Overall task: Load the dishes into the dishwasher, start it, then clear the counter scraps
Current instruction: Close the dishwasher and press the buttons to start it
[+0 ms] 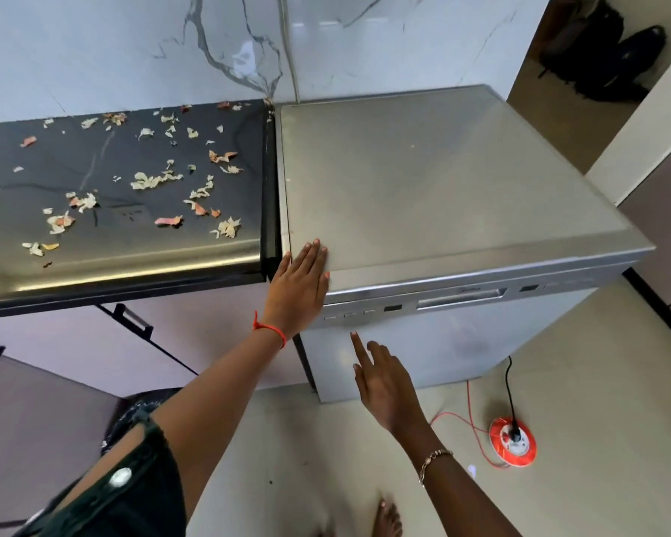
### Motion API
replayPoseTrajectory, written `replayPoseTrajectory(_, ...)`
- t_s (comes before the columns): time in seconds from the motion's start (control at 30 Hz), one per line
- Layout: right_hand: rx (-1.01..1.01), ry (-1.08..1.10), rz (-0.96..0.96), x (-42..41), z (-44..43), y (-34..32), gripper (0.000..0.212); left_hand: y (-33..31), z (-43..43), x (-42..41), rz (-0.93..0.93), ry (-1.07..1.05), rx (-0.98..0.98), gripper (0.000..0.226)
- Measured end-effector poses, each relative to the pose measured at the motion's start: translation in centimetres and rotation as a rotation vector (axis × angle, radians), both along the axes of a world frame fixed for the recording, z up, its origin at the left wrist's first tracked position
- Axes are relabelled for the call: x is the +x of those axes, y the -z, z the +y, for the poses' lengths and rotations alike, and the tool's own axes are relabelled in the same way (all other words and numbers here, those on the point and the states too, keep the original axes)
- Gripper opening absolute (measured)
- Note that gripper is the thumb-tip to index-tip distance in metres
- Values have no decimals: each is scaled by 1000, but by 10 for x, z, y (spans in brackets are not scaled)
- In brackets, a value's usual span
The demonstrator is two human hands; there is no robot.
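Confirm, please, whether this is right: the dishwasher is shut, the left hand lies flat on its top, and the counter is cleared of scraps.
Not the counter: the head view shows scraps scattered over it, uncleared. The dishwasher is shut, and the left hand lies flat on its top.

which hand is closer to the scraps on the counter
Left. The left hand lies flat on the dishwasher corner beside the scraps; the right hand is lower, pointing at its front.

The glossy black worktop (55, 160) runs off the left edge. Markings on the button strip (349, 315) of the silver freestanding dishwasher (461, 180) are too small to read, its closed door hides the inside, and a bare foot (388, 517) is cut by the bottom edge
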State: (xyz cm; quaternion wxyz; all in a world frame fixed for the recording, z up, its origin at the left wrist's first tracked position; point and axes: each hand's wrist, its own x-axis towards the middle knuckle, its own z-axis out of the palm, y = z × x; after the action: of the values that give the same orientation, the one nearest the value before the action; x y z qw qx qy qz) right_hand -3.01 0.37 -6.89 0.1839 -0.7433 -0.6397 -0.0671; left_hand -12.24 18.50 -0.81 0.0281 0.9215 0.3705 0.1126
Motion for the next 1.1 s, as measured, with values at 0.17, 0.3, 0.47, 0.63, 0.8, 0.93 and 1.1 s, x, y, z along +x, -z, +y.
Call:
replayPoseTrajectory(0.17, -25, 20, 25, -8, 19, 26, 66, 6, 0, -2, -63, 16, 58, 47)
replayPoseTrajectory(0.3, -59, 43, 50, -14, 34, 35, 74, 8, -1, -2, -91, 19, 68, 46)
replayPoseTrajectory(0.47, -159, 29, 81, -14, 43, 46, 78, 9, -4, -3, -105, 18, 65, 46)
replayPoseTrajectory(0.63, -205, -30, 152, -12, 50, 54, 82, 8, -9, -1, -131, 0, 60, 54)
replayPoseTrajectory(0.8, -28, -24, 114, -16, 55, 43, 85, 8, -10, 1, -132, -20, 62, 53)
replayPoseTrajectory(0.93, 32, -23, 136, -19, 55, 40, 84, 8, -9, 1, -139, -22, 59, 52)
replayPoseTrajectory(1.1, 18, -36, 118, -13, 53, 39, 82, 8, -10, 0, -144, -17, 53, 52)
